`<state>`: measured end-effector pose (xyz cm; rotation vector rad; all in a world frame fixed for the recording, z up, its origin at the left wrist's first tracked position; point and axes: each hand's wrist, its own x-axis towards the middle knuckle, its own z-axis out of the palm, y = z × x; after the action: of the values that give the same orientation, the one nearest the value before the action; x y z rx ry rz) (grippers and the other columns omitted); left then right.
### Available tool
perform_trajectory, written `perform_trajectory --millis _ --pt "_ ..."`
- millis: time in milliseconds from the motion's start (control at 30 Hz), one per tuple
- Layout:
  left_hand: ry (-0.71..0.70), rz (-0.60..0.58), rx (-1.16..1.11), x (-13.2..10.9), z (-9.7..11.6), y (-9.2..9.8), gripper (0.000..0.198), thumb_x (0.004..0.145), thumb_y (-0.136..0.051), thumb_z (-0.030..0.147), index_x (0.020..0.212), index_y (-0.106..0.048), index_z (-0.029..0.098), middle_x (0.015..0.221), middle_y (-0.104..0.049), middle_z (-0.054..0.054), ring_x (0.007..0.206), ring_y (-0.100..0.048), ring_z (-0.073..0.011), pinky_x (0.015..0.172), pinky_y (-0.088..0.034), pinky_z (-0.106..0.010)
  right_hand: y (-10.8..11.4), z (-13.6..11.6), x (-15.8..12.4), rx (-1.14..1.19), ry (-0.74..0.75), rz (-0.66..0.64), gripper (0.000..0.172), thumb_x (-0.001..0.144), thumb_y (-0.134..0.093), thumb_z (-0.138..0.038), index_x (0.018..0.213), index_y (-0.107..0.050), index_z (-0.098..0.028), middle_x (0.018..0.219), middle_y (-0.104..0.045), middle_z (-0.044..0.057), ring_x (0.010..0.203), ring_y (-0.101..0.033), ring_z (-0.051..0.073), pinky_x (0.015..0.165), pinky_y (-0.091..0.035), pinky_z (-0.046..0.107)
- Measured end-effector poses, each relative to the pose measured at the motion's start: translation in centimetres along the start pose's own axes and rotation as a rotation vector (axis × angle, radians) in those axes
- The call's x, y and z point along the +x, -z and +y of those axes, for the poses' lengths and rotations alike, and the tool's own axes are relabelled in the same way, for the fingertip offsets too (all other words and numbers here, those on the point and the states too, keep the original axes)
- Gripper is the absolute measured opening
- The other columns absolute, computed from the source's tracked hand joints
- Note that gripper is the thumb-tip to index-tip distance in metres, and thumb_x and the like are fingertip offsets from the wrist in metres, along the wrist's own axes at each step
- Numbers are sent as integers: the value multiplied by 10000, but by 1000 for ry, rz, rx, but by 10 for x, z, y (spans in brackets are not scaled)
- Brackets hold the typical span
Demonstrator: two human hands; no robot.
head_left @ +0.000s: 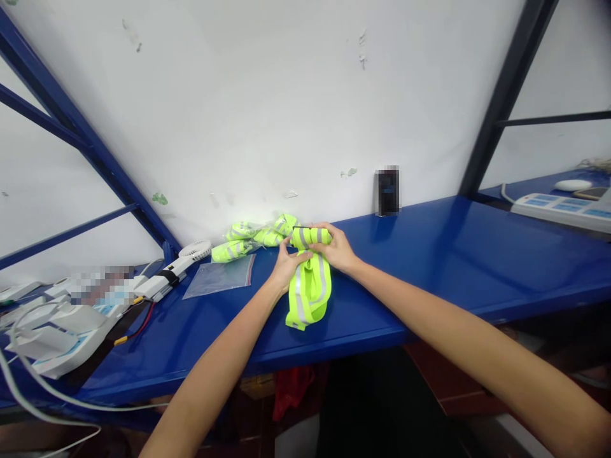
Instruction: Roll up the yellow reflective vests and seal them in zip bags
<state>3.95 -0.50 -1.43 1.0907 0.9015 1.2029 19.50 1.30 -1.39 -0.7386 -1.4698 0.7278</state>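
Note:
A neon-yellow reflective strap (310,289) with silver stripes is partly rolled up between my two hands, above the middle of the blue table. My left hand (287,266) grips the roll's left side, thumb across its lower edge. Closed round the right end is my right hand (337,248), its thumb on the front. Loose folds of the strap hang below the roll towards the table's front edge. Just behind and left of my hands lie several similar yellow rolls (233,250) in clear plastic bags. A flat clear zip bag (219,277) rests to the left.
The blue table (429,254) runs along a white wall. A dark phone-like object (387,192) leans there, right of my hands. Left are a small white fan (195,249), a power strip (71,350) with plugs, and loose cables. Another power strip (563,211) lies far right.

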Motion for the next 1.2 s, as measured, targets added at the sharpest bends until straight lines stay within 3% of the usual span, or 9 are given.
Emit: perform_trajectory --millis 100,200,333,533,600,700,800,967,1200 --pt "11 -91 -71 -4 4 0 977 562 -849 176 1372 -314 283 785 -659 22 654 -668 -199 685 -527 -368 3 2 0 -28 18 -84 386 646 -656 -150 1029 -672 -191 933 -675 7 833 -612 185 741 -468 290" --pt "30 -124 -201 -7 9 -2 766 645 -818 289 1309 -439 236 850 -676 -15 716 -679 -207 709 -534 -354 5 1 1 -22 -3 -166 397 633 -632 -133 1025 -674 -180 948 -675 11 848 -613 191 752 -466 295" --pt "114 -109 -275 -5 12 -4 527 740 -727 471 1153 -577 179 841 -687 -56 771 -687 -246 742 -539 -373 9 -2 2 -24 21 -247 431 636 -579 -112 1044 -680 -207 1141 -658 27 1055 -591 232 944 -424 359" --pt "-13 -58 -240 3 11 4 368 699 -750 328 1001 -624 161 834 -688 -32 763 -677 -205 770 -528 -338 13 -6 3 11 -46 -344 361 766 -569 -233 1101 -704 -235 1391 -527 40 1410 -304 260 1167 -164 414" --pt "-90 3 -226 6 10 7 374 683 -756 316 997 -620 163 827 -686 -21 794 -678 -204 791 -523 -332 10 -5 3 80 -110 -326 437 775 -591 -252 1208 -654 -259 1446 -477 23 1436 -262 246 1182 -144 403" --pt "-187 80 -220 11 9 11 390 677 -763 330 1002 -612 175 818 -681 -8 820 -677 -203 799 -522 -326 2 -1 0 294 -339 -236 672 762 -609 -245 1407 -436 -322 1423 -499 22 1321 -455 246 1118 -322 436" --pt "-256 119 -227 13 9 13 389 675 -774 347 988 -604 189 813 -675 1 816 -678 -197 797 -523 -319 -6 1 -3 487 -548 -245 682 777 -633 -279 1403 -368 -335 1231 -633 33 1076 -640 243 953 -494 450" --pt "-303 115 -117 11 8 13 460 670 -789 346 1060 -577 224 805 -672 -2 741 -676 -190 739 -528 -326 -12 -7 -7 565 -593 -192 467 753 -719 -280 1170 -509 -261 1018 -696 29 914 -691 214 833 -559 373" --pt "-306 77 -116 9 7 9 519 652 -801 322 1092 -537 242 854 -666 -4 737 -670 -178 741 -532 -326 -13 -20 -8 633 -686 -162 520 691 -746 -117 1138 -509 -235 923 -710 28 791 -709 205 779 -581 384"
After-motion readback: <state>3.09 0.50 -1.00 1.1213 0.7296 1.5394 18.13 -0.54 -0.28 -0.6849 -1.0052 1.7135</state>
